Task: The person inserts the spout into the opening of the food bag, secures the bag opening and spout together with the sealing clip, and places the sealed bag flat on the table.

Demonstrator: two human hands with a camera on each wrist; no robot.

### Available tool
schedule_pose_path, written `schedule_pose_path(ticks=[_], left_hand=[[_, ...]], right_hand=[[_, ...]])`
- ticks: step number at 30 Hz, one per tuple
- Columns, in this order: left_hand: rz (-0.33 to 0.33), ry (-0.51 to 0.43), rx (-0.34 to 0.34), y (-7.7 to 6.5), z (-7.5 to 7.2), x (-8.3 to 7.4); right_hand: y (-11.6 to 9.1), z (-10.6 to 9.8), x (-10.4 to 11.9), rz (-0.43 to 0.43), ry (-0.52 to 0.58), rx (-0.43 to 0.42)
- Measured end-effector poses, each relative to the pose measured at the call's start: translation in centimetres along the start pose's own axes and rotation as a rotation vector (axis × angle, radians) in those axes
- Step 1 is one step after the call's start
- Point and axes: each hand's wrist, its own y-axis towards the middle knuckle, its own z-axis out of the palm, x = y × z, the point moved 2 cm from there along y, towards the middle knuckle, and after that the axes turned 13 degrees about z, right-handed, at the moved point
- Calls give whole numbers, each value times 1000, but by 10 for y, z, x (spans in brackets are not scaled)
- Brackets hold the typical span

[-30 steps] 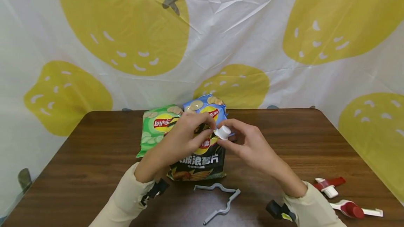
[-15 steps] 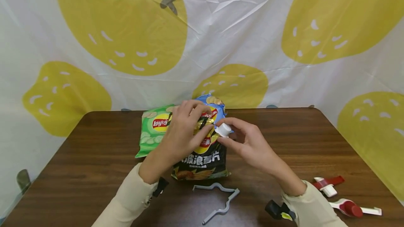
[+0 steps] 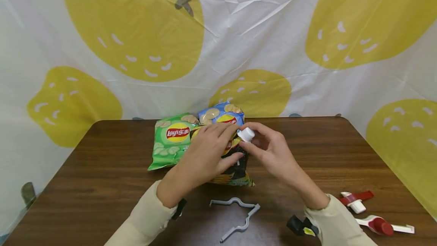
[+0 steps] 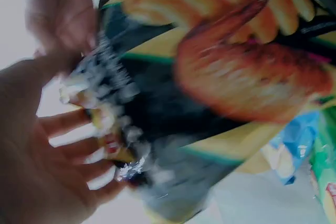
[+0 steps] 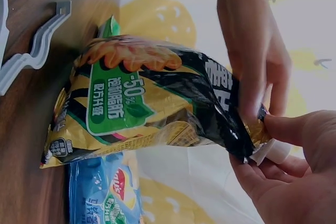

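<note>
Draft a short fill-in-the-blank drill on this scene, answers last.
The right hand holds a cap colored ____.
The blue bag is behind the black bag, beside a ____ one.
In the head view, two red-and-white clips lie to the ____ of the gray strip.
Missing words: white; green; right.

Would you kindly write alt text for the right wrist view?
The right hand pinches a white piece at one end of a black-and-yellow chip bag, with the left hand at that end. A blue bag and a grey jointed strip are nearby.
</note>
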Motion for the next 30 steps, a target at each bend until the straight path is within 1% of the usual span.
schedule_pose_path(ticks=[4, 6, 9, 13, 16, 19, 22, 26, 30], left_hand=[[-54, 17, -20, -1, 9, 3], [-56, 10, -28, -2, 12, 3], [-40, 10, -51, -2, 16, 3], [-21, 24, -96, -2, 21, 2], [-15, 33, -127, -3, 24, 1], [-15, 24, -157, -2, 27, 1], [-19, -5, -184, -3, 29, 1], [-17, -39, -216, -3, 30, 1], [2, -77, -232, -2, 30, 1]], right_hand=[[1, 2, -2, -6, 20, -12], [2, 2, -3, -1, 34, -27], [2, 3, -5, 15, 32, -60], [0, 6, -4, 14, -63, -130], [-2, 10, -2, -25, -176, -165], [-5, 13, -1, -62, -254, -172], [-7, 14, 1, -72, -323, -175], [-8, 14, 4, -68, -381, -164], [-9, 12, 6, -69, -404, -144]])
